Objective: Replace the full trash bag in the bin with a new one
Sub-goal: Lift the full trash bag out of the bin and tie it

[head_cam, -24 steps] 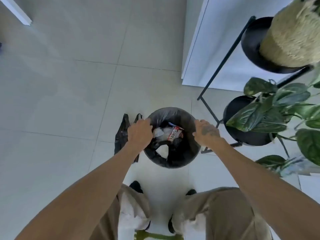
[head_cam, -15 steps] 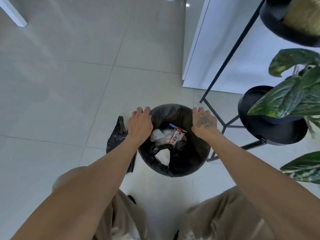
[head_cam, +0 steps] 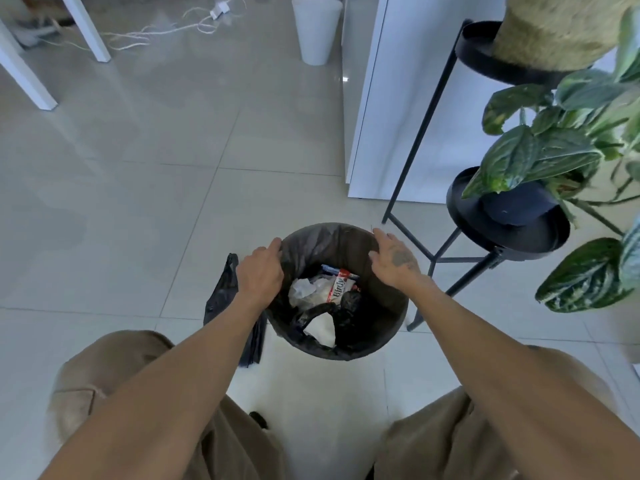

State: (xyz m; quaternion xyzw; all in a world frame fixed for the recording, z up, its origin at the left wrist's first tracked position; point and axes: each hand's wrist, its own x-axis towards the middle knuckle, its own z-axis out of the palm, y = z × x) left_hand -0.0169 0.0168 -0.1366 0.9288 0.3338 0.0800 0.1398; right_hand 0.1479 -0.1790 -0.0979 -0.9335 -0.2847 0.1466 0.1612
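Observation:
A round bin point(head_cam: 388, 337) stands on the tiled floor between my knees, lined with a full black trash bag point(head_cam: 322, 249). Crumpled paper and a red-and-white wrapper point(head_cam: 338, 288) lie inside it. My left hand point(head_cam: 259, 271) grips the bag's edge on the left side of the rim, fingers curled over the outside. On the right side of the rim my right hand point(head_cam: 393, 259) holds the edge, thumb inside. A folded black new bag point(head_cam: 223, 289) lies on the floor just left of the bin, partly hidden by my left forearm.
A black metal plant stand point(head_cam: 507, 223) with leafy plants point(head_cam: 540, 157) stands close on the right. A white cabinet point(head_cam: 408, 116) is behind it. A white bin point(head_cam: 317, 29), loose cables point(head_cam: 166, 32) and white table legs point(head_cam: 86, 29) are at the far end of the floor.
Both hands have slid along the rim toward its far side. My view has tilted up, showing more of the floor ahead.

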